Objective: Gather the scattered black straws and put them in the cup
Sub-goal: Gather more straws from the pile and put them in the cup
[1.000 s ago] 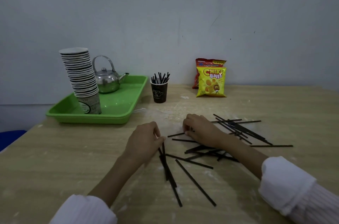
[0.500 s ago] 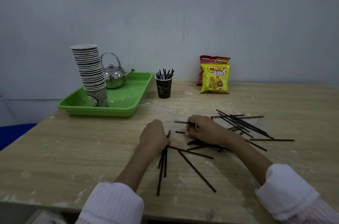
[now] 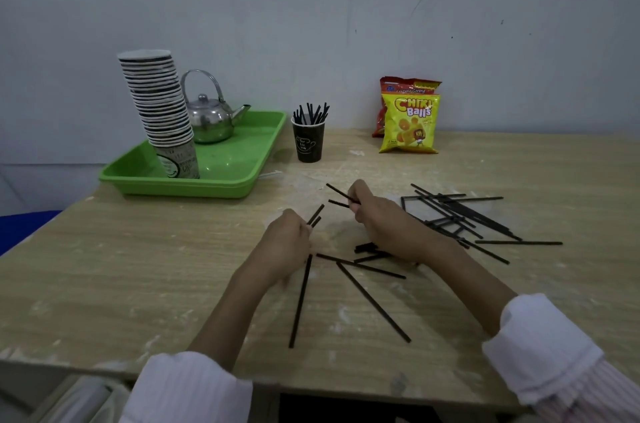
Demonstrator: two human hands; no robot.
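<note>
Several black straws [image 3: 457, 214] lie scattered on the wooden table [image 3: 138, 266], most of them to the right of my hands. A dark paper cup [image 3: 308, 142] at the back holds several straws upright. My left hand [image 3: 287, 242] is closed around a few straws; their ends stick out above and below the fist. My right hand [image 3: 377, 214] pinches two straws whose tips point left. More loose straws [image 3: 372, 301] lie between and in front of my hands.
A green tray [image 3: 239, 180] at the back left carries a tall stack of paper cups [image 3: 159, 103] and a metal kettle [image 3: 211, 117]. Two snack bags [image 3: 410, 121] lean against the wall. The table's front edge is near my sleeves.
Both hands have lifted straws off the table. The left hand now holds a small bundle upright-ish, and the right hand has picked up two straws. The camera has tilted down and closer.
</note>
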